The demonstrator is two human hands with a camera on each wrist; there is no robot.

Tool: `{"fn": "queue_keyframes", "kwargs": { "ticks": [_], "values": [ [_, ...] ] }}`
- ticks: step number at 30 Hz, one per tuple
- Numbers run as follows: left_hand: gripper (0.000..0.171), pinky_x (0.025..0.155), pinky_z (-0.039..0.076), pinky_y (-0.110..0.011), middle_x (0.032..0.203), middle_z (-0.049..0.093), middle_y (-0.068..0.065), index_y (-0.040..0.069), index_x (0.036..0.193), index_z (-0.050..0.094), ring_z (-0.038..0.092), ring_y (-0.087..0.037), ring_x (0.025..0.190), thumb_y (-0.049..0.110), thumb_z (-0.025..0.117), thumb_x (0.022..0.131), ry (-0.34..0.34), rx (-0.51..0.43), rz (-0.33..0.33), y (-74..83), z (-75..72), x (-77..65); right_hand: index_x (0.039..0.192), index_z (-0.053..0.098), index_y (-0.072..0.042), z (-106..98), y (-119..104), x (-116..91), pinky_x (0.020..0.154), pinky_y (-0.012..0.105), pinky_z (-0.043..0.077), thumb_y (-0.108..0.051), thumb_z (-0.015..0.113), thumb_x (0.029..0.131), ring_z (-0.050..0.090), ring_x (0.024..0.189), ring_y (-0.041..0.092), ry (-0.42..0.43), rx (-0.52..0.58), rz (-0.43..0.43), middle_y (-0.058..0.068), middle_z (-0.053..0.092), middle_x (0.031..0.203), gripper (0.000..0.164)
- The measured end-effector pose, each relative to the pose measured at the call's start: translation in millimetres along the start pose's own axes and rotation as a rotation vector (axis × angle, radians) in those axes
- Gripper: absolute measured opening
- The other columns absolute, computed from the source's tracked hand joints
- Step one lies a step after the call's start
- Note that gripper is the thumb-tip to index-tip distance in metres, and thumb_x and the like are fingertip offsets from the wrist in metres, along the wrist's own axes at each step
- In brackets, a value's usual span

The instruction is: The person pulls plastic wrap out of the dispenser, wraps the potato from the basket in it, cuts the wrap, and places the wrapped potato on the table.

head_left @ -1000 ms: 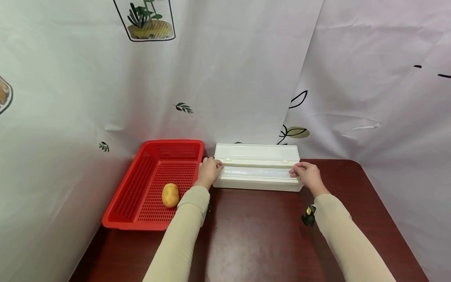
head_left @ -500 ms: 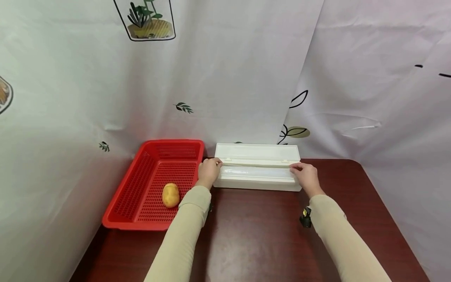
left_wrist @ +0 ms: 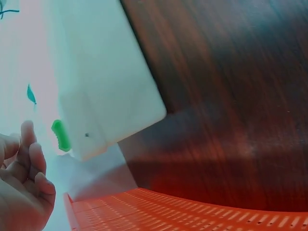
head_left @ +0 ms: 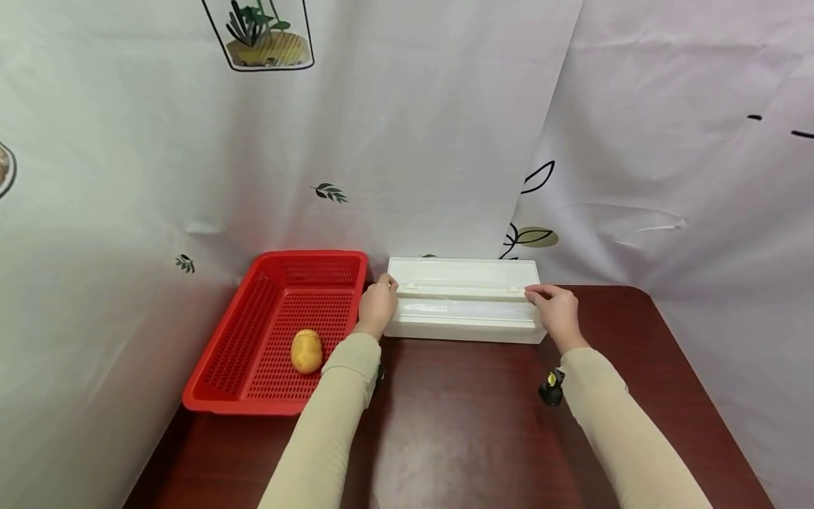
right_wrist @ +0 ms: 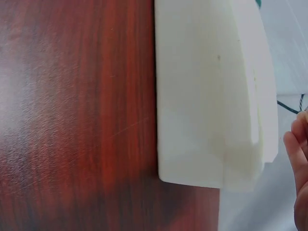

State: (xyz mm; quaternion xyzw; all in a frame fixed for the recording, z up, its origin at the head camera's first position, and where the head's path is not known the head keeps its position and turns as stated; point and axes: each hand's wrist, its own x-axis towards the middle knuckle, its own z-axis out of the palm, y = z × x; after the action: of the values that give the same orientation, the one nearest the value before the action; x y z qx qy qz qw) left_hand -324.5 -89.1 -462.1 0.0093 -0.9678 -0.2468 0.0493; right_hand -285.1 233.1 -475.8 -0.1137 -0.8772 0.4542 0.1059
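A white cling film dispenser (head_left: 467,331) lies across the back of the table with its lid (head_left: 464,270) raised. Clear cling film (head_left: 467,309) shows along its open trough. At the dispenser's left end my left hand (head_left: 377,309) pinches the film's edge, fingertips level with the lid hinge. My right hand (head_left: 557,312) pinches the other side of the film at the right end. The stretched film is barely visible. In the left wrist view, a small green part (left_wrist: 61,135) sits at the dispenser's end, near curled fingers (left_wrist: 36,156).
Left of the dispenser stands a red plastic basket (head_left: 216,404), holding a yellow potato (head_left: 307,351). Beneath everything is a dark red-brown wooden table (head_left: 458,417). A patterned white curtain (head_left: 432,141) hangs close behind the dispenser.
Both hands have risen slightly and moved back toward the raised lid. The right thumb and fingers, more spread over the trough earlier, have closed together at its right end.
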Motion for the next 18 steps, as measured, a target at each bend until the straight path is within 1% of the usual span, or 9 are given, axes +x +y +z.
{"fn": "queue_keyframes", "kwargs": {
  "ticks": [4, 9, 12, 18],
  "values": [
    [0.015, 0.066, 0.046, -0.038, 0.08, 0.064, -0.007, 0.01, 0.099, 0.06, 0.059, -0.025, 0.074, 0.02, 0.049, 0.097, 0.006, -0.112, -0.023, 3.2, -11.0, -0.3, 0.103, 0.07, -0.005, -5, -8, 0, 0.076, 0.031, 0.045, -0.021, 0.062, 0.089, 0.06, 0.091, 0.023, 0.018, 0.028, -0.003, 0.015, 0.066, 0.101, 0.023],
    [0.013, 0.068, 0.046, -0.033, 0.084, 0.065, -0.004, 0.009, 0.095, 0.064, 0.056, -0.021, 0.074, 0.017, 0.053, 0.095, 0.036, -0.222, 0.004, 4.9, -21.5, -0.1, 0.101, 0.071, -0.004, -11, -17, 0, 0.072, 0.021, 0.044, -0.021, 0.064, 0.088, 0.059, 0.083, 0.013, 0.049, 0.063, -0.015, 0.014, 0.067, 0.1, 0.022],
    [0.013, 0.07, 0.046, -0.033, 0.086, 0.066, -0.005, 0.009, 0.095, 0.065, 0.057, -0.021, 0.076, 0.017, 0.054, 0.094, 0.052, -0.262, 0.024, 5.5, -25.3, -0.3, 0.102, 0.071, -0.004, -14, -20, 0, 0.069, 0.018, 0.044, -0.023, 0.064, 0.088, 0.059, 0.082, 0.009, 0.049, 0.088, -0.013, 0.014, 0.067, 0.101, 0.024],
    [0.016, 0.073, 0.046, -0.036, 0.088, 0.067, -0.006, 0.006, 0.097, 0.066, 0.059, -0.022, 0.08, 0.018, 0.055, 0.094, 0.081, -0.305, 0.051, 6.8, -32.0, -0.7, 0.101, 0.071, -0.003, -17, -23, 3, 0.069, 0.016, 0.043, -0.022, 0.065, 0.087, 0.059, 0.089, 0.013, 0.089, 0.096, -0.043, 0.013, 0.067, 0.1, 0.024]
  ]
}}
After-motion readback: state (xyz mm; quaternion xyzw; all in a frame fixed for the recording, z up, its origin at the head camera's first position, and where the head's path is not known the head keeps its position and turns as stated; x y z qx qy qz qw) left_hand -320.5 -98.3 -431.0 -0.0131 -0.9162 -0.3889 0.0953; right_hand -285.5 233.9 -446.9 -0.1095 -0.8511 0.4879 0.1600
